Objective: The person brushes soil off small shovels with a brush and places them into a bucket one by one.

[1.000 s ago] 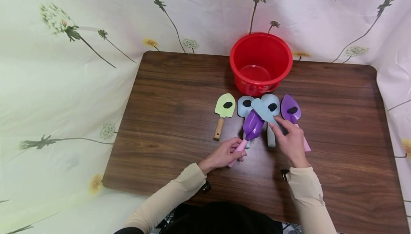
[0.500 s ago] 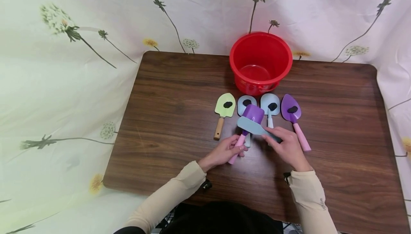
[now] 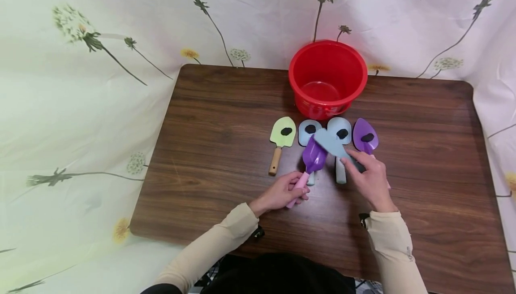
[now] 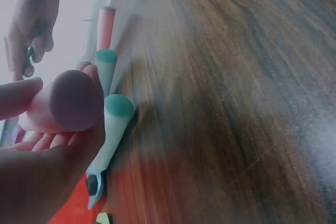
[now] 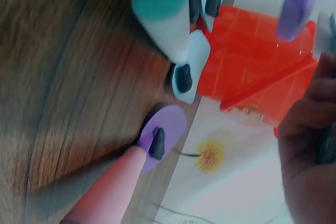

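My left hand point(image 3: 280, 193) grips the pink handle of a purple garden scoop point(image 3: 314, 156), raised above the table and tilted. In my right hand point(image 3: 371, 175) is a light blue, flat-headed tool point(image 3: 331, 143) with a dark handle; its head overlaps the scoop's upper edge, and its underside is hidden, so its kind is unclear. The left wrist view shows the rounded end of the pink handle point(image 4: 76, 100) between thumb and fingers. In the right wrist view the right hand point(image 5: 310, 124) curls round the dark handle, mostly out of frame.
A green trowel point(image 3: 278, 128), two pale blue hand shovels point(image 3: 303, 140) and a purple trowel point(image 3: 360, 127) lie in a row, each with a black lump on its blade. Behind them stands a red bucket point(image 3: 322, 109) on the brown table point(image 3: 217, 128), before a flowered cloth point(image 3: 258, 11).
The blue tool swung down-left across the scoop, then back up and right to the scoop's upper edge. The scoop has turned in my left hand and shows a narrower face than half a second ago.
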Tool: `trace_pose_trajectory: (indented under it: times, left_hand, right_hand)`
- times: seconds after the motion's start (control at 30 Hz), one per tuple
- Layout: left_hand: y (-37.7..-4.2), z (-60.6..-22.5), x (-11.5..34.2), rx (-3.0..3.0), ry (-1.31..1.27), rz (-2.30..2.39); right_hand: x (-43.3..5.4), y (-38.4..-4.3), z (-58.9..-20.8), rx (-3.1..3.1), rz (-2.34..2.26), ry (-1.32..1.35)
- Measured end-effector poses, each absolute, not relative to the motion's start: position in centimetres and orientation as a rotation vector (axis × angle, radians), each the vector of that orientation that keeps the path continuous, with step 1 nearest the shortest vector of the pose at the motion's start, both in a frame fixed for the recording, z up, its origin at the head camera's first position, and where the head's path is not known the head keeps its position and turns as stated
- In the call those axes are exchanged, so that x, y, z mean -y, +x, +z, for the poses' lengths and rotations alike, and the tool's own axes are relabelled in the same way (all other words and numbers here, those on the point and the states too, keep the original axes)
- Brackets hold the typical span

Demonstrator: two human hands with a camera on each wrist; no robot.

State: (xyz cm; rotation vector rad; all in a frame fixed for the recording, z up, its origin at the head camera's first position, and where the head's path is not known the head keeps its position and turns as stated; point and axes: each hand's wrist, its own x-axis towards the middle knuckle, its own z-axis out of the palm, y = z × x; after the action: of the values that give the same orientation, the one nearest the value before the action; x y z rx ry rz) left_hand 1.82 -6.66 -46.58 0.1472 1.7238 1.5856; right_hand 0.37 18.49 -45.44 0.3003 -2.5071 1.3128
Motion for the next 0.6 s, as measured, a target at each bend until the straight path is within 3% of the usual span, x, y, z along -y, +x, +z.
trace_pose_trajectory:
  times: [0.23,0.6]
  left_hand:
    - [1.6,-46.3,6.7,-1.739,0.156,1.591]
    - [1.6,-46.5,7.4,-1.777,0.274,1.501]
  right_hand:
    - [-17.8,1.0,-45.3,2.594,1.38,0.626]
    - [-19.0,0.3,-45.4,2.567,1.258,0.198]
